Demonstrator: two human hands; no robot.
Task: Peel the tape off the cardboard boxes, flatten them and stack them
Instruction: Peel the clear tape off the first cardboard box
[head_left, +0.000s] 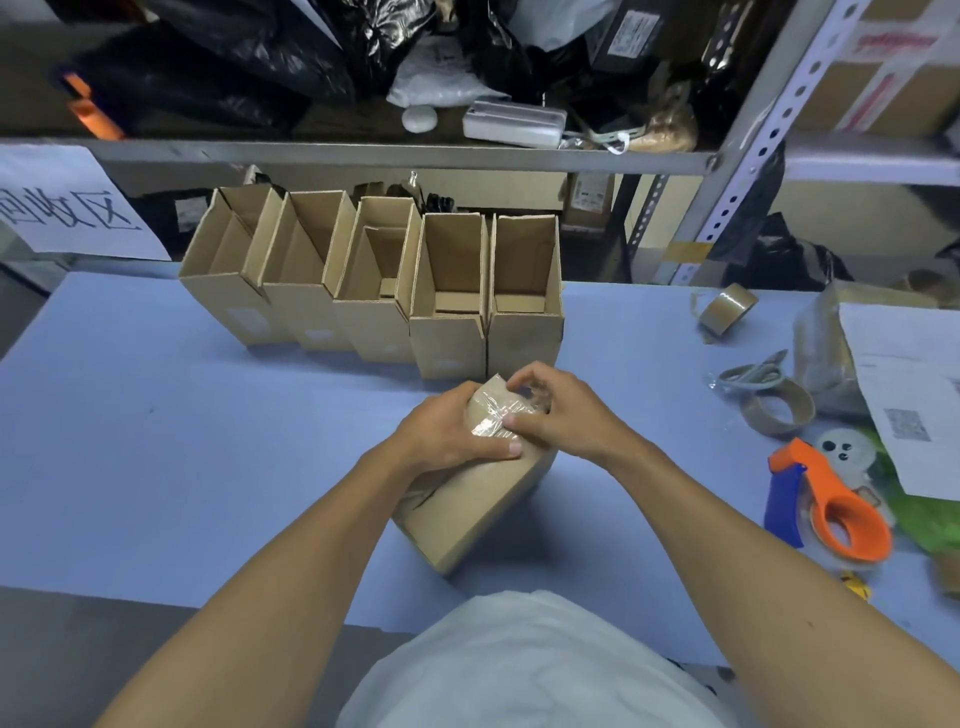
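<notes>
Blue table (156, 441), five open boxes (374, 291), tape roll (724, 306), tape dispenser (831, 504)

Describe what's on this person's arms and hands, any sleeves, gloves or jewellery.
Both forearms are bare to the bottom of the frame, with no sleeves in view. The left hand and right hand wear no gloves, and no rings, watch or wristband show. A white top covers the torso.

Taped brown box (478, 499) lies tilted before five open upright boxes (384, 291).
</notes>
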